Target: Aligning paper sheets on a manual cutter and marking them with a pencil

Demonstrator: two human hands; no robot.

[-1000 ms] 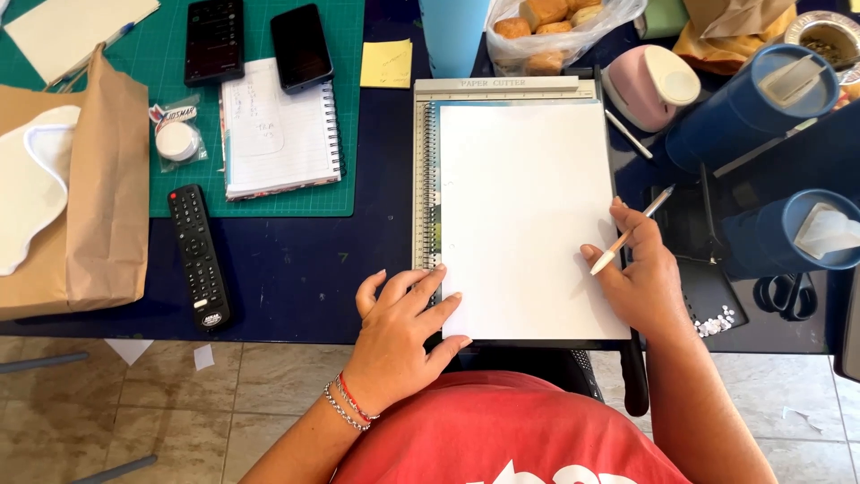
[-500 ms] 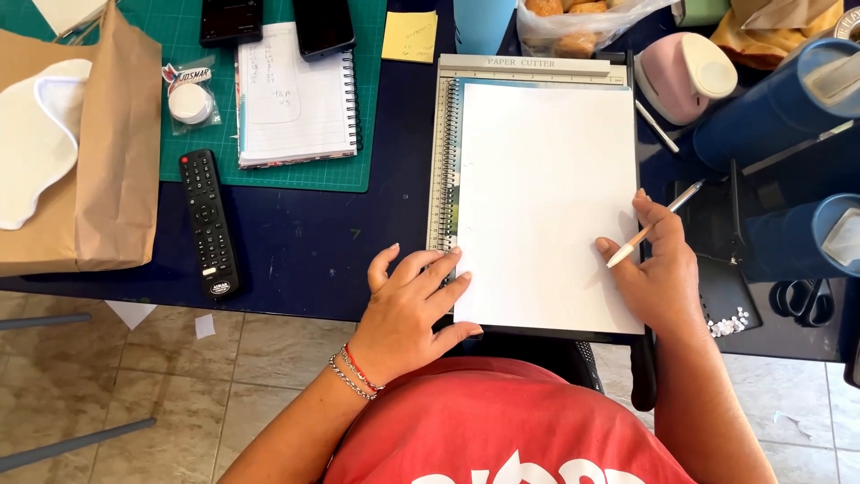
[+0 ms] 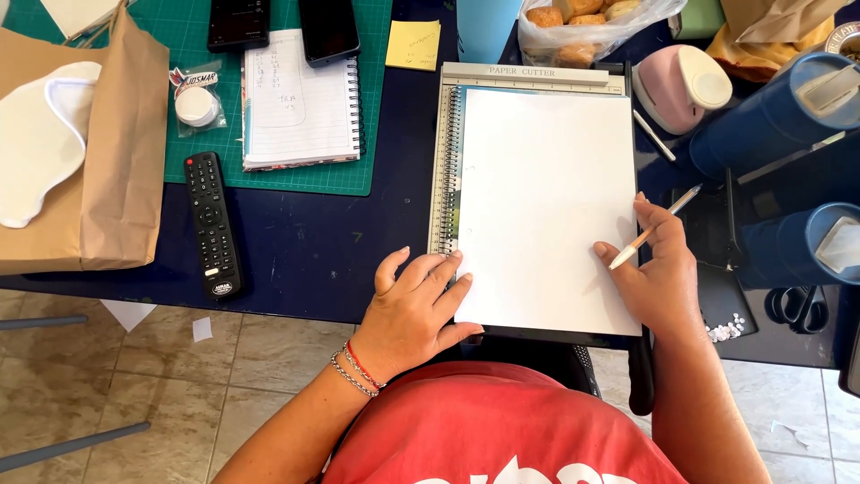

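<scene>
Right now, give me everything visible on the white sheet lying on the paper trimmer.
The plain white rectangular paper sheet lies flat and unmarked on the grey paper trimmer board, long side running away from the person, near edge overhanging the dark table. The left hand presses its lower left corner; the right hand, holding a thin white pencil, rests on its right edge.
</scene>
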